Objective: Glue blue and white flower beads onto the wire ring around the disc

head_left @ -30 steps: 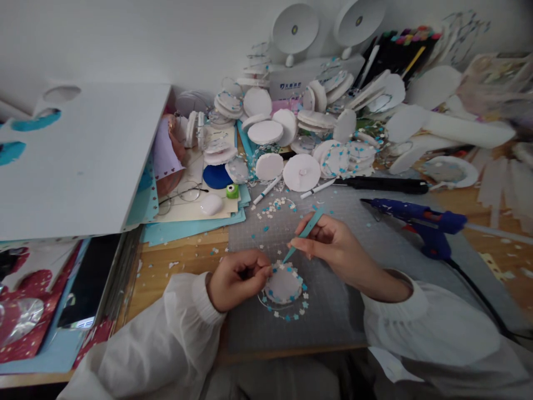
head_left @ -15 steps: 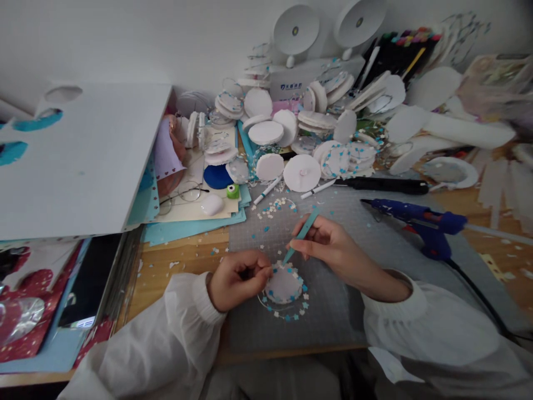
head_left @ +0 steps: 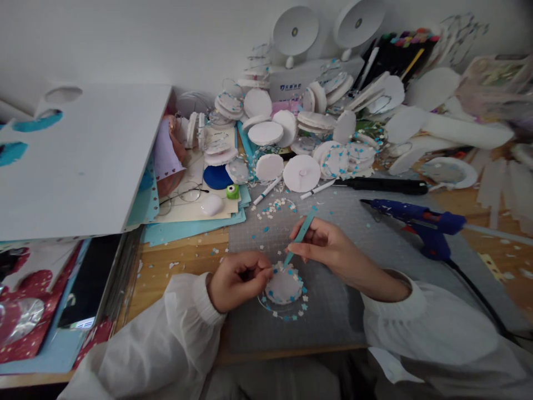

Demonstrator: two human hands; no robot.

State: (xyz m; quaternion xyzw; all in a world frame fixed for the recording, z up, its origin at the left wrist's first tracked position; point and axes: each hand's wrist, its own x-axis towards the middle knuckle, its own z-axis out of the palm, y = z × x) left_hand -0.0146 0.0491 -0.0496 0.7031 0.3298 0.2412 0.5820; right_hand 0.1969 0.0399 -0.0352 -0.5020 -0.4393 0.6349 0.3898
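Note:
A small round white disc (head_left: 283,288) lies on the grey cutting mat (head_left: 328,328). Tiny blue and white paper flowers run around its rim, and a thin wire loop dotted with more flowers (head_left: 300,314) curves about its lower right. My left hand (head_left: 241,280) is closed in a pinch at the disc's upper left edge; the exact point of contact is hidden by the fingers. Teal tweezers (head_left: 300,236) are gripped in my right hand (head_left: 325,241), slanting down with their tip at the disc's top edge, close to my left fingertips.
Loose paper flowers (head_left: 275,208) are scattered behind the disc. A blue glue gun (head_left: 416,216) with its cable lies at right, near a black-handled tool (head_left: 387,185). White discs (head_left: 302,173) are heaped at the back. A large white board (head_left: 91,161) covers the left.
The tweezers have tilted slightly and their tip has shifted a little at the disc's top edge. My left hand and the disc stay nearly still.

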